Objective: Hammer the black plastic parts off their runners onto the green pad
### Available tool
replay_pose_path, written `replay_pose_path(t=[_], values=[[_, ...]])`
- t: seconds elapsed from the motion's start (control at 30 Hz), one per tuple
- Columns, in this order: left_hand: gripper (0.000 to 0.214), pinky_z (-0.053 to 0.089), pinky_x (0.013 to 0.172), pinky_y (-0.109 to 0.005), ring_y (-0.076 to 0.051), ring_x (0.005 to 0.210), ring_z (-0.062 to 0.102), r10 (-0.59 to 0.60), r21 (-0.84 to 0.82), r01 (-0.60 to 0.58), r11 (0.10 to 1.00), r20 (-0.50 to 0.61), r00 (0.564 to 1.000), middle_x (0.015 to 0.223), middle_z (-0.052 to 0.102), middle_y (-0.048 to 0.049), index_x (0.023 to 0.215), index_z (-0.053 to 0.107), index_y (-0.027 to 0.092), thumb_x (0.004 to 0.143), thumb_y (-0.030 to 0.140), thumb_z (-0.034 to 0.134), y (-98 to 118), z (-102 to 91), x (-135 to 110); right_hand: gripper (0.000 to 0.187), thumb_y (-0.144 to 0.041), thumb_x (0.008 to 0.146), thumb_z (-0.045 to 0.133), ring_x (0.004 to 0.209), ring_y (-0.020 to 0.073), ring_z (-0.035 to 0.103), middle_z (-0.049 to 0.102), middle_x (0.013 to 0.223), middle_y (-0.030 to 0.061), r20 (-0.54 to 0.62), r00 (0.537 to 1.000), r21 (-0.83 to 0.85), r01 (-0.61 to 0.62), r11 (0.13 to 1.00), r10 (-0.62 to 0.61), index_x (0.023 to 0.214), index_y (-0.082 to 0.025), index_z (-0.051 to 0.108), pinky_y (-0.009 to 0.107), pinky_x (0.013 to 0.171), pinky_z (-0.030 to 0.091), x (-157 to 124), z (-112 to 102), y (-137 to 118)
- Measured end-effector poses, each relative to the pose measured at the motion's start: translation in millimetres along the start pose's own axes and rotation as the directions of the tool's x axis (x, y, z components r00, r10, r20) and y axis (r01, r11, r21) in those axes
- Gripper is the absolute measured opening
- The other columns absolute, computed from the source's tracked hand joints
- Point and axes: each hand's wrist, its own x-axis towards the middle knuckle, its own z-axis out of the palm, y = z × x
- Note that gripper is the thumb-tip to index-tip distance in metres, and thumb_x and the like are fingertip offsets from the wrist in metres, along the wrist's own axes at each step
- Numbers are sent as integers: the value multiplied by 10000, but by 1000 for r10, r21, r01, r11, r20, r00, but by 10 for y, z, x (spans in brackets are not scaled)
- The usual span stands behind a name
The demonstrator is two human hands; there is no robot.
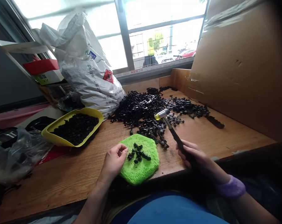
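Observation:
My left hand (114, 161) rests at the left edge of a green fuzzy pad (141, 166), fingers curled in a pinch; what it pinches is too small to make out. Several small black plastic parts (138, 153) lie on the pad just right of those fingers. My right hand (197, 158) is closed round the black handle of a small hammer (170, 127), whose yellow and silver head points up and left over the wooden table (213, 137). A purple band sits on my right wrist.
A big heap of black plastic parts (145, 107) lies behind the pad. A yellow tray (68, 141) filled with black parts stands at the left, a white sack (84, 65) behind it. A cardboard sheet (243, 62) walls the right side. Plastic bags (14, 152) lie far left.

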Motion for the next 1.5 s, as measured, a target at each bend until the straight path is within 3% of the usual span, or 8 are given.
replay_pose_path(t=[0.17,0.4,0.57,0.7,0.93,1.1,1.27,1.5], values=[[106,393,580,-239,-132,620,527,132,39,-132,990,15,991,752,605,8,776,577,205,756,301,538,58,66,-97,220,-337,850,453,365,62,377,460,549,-23,-17,1000,9,-18,1000,18,868,-147,562,192,341,308,-28,32,-37],[71,404,629,-268,-156,666,552,147,187,-108,976,-204,968,724,594,-4,713,575,204,729,172,515,57,198,17,232,-353,842,473,383,73,414,477,568,-16,17,1000,-19,-20,1000,20,868,-140,561,197,343,339,-1,-30,-10],[129,437,628,-257,-147,670,575,175,54,-169,984,-138,975,809,630,-7,855,606,214,742,206,544,-22,159,-66,248,-359,847,478,390,75,421,487,578,-17,58,998,-21,-26,999,27,950,-146,552,202,357,364,6,-82,-4],[133,460,652,-256,-151,690,590,141,-28,-149,988,-195,971,780,638,-3,853,617,210,748,181,540,-81,137,-165,265,-359,864,455,388,77,420,485,575,-18,89,996,-19,-14,1000,16,991,-144,544,207,367,358,3,-107,12],[241,446,860,-324,-190,965,559,319,-41,-327,944,-126,939,1007,613,-41,940,642,223,766,125,506,-79,147,-259,245,-359,863,455,384,80,414,479,567,-22,79,997,1,8,1000,-8,928,-141,548,212,366,338,-4,-110,40],[187,426,908,-358,-214,1048,524,294,-93,-307,947,-126,947,1114,566,-58,902,636,222,775,150,519,-44,121,-411,239,-353,869,445,388,83,413,486,573,-18,70,997,-1,13,1000,-13,932,-148,550,213,370,339,-16,-105,31],[129,433,887,-354,-214,1019,538,194,-174,-237,956,-235,953,1055,578,-68,905,579,202,791,188,520,-77,115,-484,252,-360,859,463,391,90,416,491,562,-13,67,998,-6,8,1000,-7,932,-142,568,215,367,353,-22,-102,19],[52,453,740,-282,-178,819,577,271,-10,-273,962,-93,958,851,599,-38,760,600,205,783,226,558,-18,140,-462,238,-356,848,481,384,78,414,491,568,-21,62,998,25,6,1000,-8,951,-153,548,201,354,364,-10,-86,8]])
